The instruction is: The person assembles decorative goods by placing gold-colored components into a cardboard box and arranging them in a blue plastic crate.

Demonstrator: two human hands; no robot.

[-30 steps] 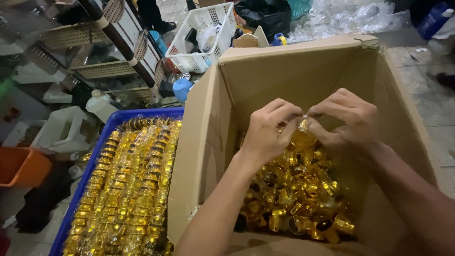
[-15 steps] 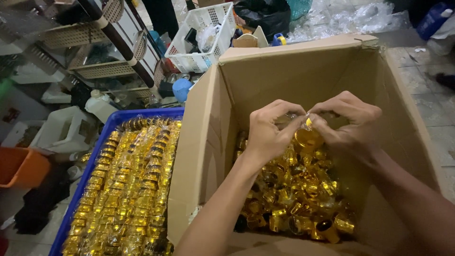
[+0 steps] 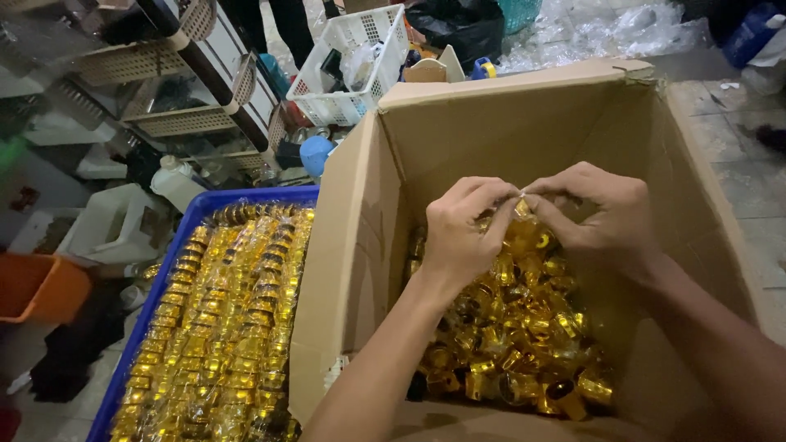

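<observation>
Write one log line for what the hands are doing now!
left hand + right hand: pinching top of clear bag of gold caps | in cardboard box | blue crate beside

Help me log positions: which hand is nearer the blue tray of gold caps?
Left. The left hand is inside the cardboard box, on the side next to the blue tray; the right hand is farther across the box.

Both forearms reach forward and down, the left hand (image 3: pixel 463 237) and right hand (image 3: pixel 602 214) meeting fingertip to fingertip — thumbs and forefingers pinched together, remaining fingers curled — knuckles up, wrists slightly bent.
</observation>
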